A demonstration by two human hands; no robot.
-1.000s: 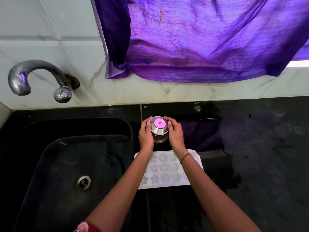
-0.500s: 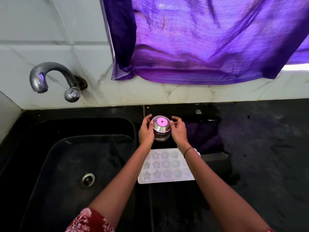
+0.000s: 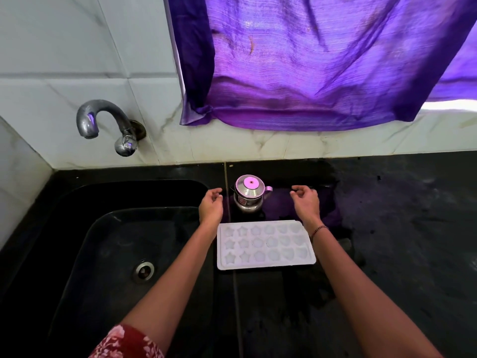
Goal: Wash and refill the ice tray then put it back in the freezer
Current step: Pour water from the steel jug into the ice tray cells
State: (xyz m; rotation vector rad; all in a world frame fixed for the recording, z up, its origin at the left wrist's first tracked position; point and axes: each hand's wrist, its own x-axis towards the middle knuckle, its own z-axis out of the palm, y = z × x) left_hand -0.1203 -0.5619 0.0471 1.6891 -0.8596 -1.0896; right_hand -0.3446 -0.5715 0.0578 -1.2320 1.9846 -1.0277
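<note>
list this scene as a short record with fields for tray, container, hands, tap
ice tray: white, flat on the black counter, right of the sink
steel container: lidded, upright behind the tray
left hand: empty, beside the container, not touching
right hand: empty, apart from the container
tap: no water seen running

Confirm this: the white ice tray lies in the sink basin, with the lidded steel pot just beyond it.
Not the sink: the head view shows the ice tray lying on the black counter to its right; the lidded steel pot does stand just beyond the tray.
</note>
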